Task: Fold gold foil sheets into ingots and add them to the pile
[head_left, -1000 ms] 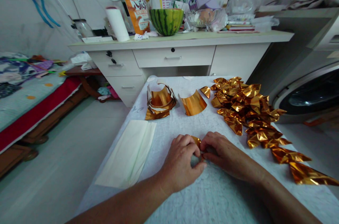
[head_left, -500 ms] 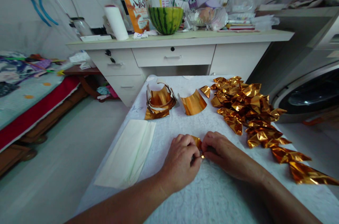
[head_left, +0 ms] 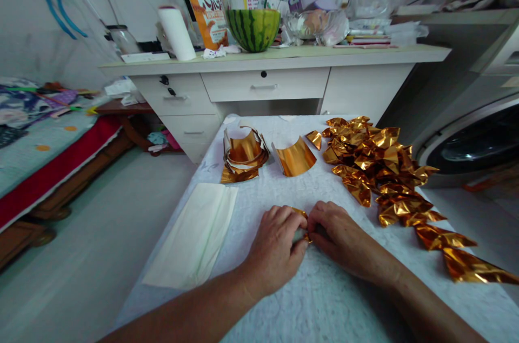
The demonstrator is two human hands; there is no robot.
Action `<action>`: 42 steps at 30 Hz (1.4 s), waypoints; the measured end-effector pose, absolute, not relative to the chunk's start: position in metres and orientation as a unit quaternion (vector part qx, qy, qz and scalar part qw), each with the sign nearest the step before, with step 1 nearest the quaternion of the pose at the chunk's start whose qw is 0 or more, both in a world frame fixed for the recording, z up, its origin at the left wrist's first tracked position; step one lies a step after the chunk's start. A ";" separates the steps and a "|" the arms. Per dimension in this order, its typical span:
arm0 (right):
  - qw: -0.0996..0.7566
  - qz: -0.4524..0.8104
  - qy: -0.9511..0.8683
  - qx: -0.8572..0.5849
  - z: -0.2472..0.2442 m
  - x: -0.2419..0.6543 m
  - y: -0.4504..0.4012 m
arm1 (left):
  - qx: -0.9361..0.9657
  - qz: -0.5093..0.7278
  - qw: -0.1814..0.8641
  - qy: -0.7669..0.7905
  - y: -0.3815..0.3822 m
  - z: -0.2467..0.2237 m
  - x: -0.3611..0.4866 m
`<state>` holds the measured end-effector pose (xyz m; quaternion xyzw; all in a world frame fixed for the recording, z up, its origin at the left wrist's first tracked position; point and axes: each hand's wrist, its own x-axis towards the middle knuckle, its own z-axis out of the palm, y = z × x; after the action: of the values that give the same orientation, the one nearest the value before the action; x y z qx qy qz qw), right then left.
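Both hands, left (head_left: 275, 251) and right (head_left: 344, 240), pinch a small gold foil piece (head_left: 299, 212) between them low over the pale surface (head_left: 259, 310), seemingly to shape it, with finished-looking foil bundles (head_left: 375, 162) heaped at right, apparently kept aside.

My one view comes from my own head, facing forward and down across the desk (head_left: 259, 289). My left fingers (head_left: 288, 217) and right fingers (head_left: 324, 215) are near, just below the middle; the drawer cabinet (head_left: 239, 83) is farther, straight ahead, between bed (head_left: 48, 159) at left and washing machine (head_left: 478, 83) at right.
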<state>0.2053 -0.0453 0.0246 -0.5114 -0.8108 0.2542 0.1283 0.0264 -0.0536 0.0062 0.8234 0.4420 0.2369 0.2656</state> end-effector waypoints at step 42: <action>0.159 0.253 -0.789 -0.537 0.016 0.205 -0.044 | 0.837 0.209 0.237 0.446 -0.051 0.004 0.027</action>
<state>0.2053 -0.0443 0.0160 -0.5368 -0.7889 0.2534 0.1591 0.0273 -0.0505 0.0039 0.8375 0.4462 0.2089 0.2366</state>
